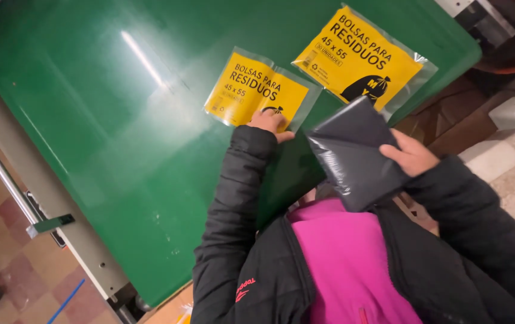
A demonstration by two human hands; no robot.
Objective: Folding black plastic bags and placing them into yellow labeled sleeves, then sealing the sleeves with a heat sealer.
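My left hand (269, 122) rests on the near corner of a small yellow plastic packet (251, 88) lying flat on the green table (119, 120). My right hand (411, 155) holds a folded stack of dark grey plastic bags (353, 153) up in front of my chest, thumb on its right edge. A second, larger yellow packet (356, 57) in clear wrap lies on the table beyond the stack, close to the table's right edge. Both arms are in black jacket sleeves over a pink top.
The green table has a grey metal frame (59, 222) along its left side. Tiled floor (5, 264) shows at lower left. At upper right sit a dark round object with an orange rim (512, 36) and pale stone slabs (509, 162).
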